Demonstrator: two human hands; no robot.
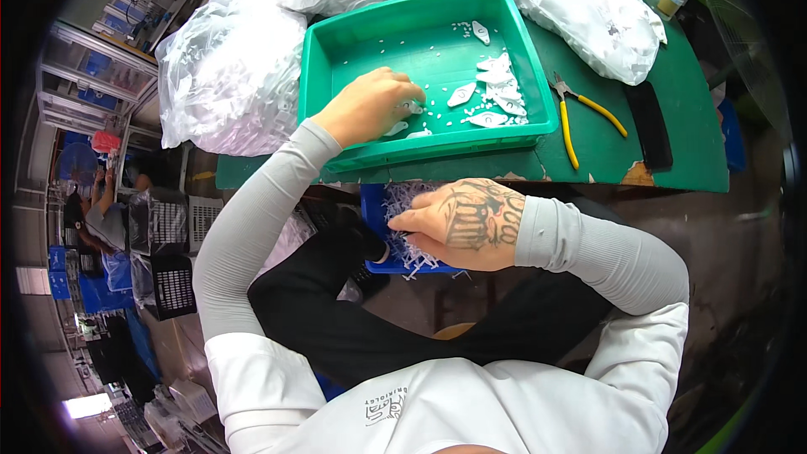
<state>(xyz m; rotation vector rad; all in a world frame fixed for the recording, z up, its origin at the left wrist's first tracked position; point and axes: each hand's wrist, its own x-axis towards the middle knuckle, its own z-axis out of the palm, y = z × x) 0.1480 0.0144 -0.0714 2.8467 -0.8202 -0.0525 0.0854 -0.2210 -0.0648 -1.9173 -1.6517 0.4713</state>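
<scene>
**Sorting little white plastic parts**

Left hand (370, 105) is in the green tray (336, 38) at upper centre, fingertips pinching a small white part (412, 107) among the loose pieces. Right hand (462, 223), mid-frame below the table edge, hovers over a blue bin of white scraps (402, 202), fingers curled; can't tell what it holds. Yellow-handled pliers (584, 113) lie right of the tray.

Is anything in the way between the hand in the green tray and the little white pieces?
Nothing visible. The left hand is already inside the green tray, its fingertips touching the nearest white plastic pieces. The rest lie loose on the open tray floor.
</scene>
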